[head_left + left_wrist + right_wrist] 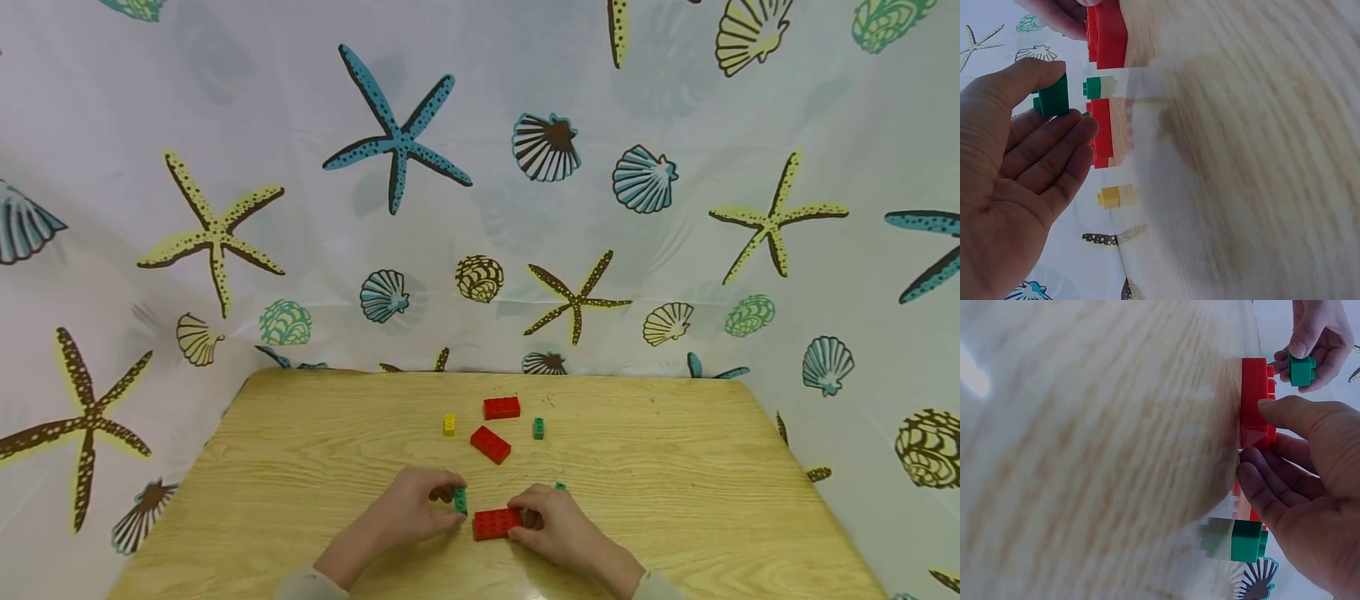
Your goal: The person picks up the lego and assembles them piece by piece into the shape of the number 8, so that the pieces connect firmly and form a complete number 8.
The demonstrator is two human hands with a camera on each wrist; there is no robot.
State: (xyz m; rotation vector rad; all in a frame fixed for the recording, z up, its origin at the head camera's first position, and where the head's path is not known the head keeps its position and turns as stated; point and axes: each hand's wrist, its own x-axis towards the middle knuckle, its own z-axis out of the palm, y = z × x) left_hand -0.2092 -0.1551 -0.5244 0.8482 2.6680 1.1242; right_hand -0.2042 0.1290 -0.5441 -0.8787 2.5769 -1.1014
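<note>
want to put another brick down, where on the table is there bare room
The table is bare left of the yellow brick and left hand, out to the table's left edge, and right of the right hand, out to its right edge. The middle, around the three red bricks, is crowded.

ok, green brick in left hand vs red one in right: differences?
The green brick is smaller, one row of studs; the red brick is bigger, two rows. In the head view, the green brick runs front-to-back, the red brick sideways. Both are pinched, by left hand and right hand respectively.
</note>
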